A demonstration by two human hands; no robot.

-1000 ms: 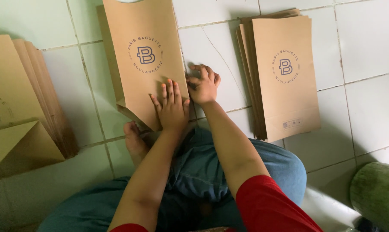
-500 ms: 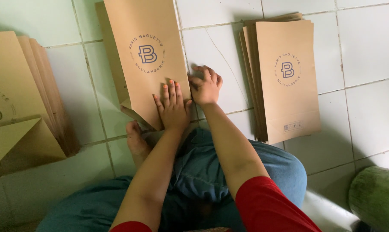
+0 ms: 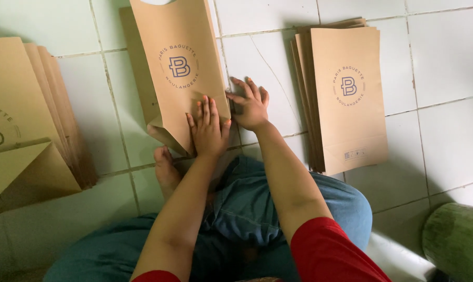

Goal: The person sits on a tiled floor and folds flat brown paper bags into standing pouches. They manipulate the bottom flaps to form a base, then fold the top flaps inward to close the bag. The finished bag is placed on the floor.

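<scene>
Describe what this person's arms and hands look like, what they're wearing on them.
Both arms are bare from short red sleeves down. The left hand and the right hand wear no gloves, rings or watch that I can see. The fingernails look painted orange. No marks show on the arms.

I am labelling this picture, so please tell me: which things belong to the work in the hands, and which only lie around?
In the work:
- brown paper bag on the floor
- left hand, flat on the bag
- right hand, at the bag's right edge

Lying around:
- stack of bags, right
- stack of bags, left
- green roll
</scene>
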